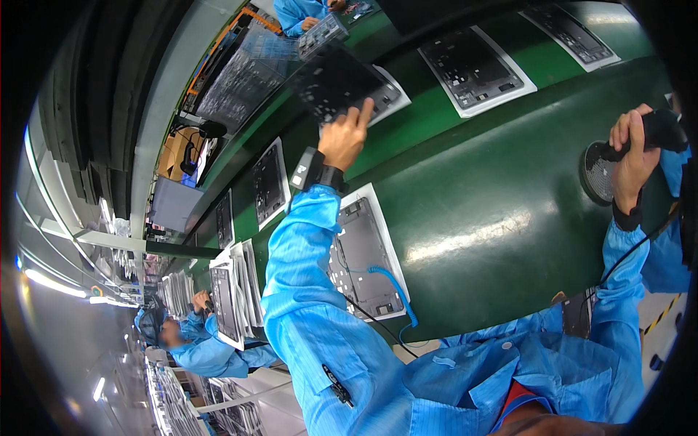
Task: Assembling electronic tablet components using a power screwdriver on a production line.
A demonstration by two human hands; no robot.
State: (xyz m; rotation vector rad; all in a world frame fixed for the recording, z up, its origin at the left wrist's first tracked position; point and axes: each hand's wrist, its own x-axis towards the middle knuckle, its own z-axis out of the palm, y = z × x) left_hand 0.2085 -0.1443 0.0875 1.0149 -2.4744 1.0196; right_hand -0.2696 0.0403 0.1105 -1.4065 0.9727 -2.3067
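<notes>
My left hand [347, 138] reaches over the near edge of a dark flat panel [331, 81] with small pale labels. Its fingers are stretched out and apart, seeming to touch the panel; the thumb is hidden. Under the panel, a white backing sheet [401, 99] shows at the right corner. At the far right, my right hand [632, 160] is wrapped around a black handheld tool [660, 131]. A round grey disc with a speckled face [598, 173] sits beside that hand; whether it joins the tool I cannot tell.
More panels on white sheets, like this panel [471, 67], line the green belt. Another panel [367, 254] lies by my left forearm, near a coiled blue cord [396, 287]. Stacked panels [236, 291] stand at left, beside a co-worker [207, 349]. Clear trays [243, 76] sit beyond the belt.
</notes>
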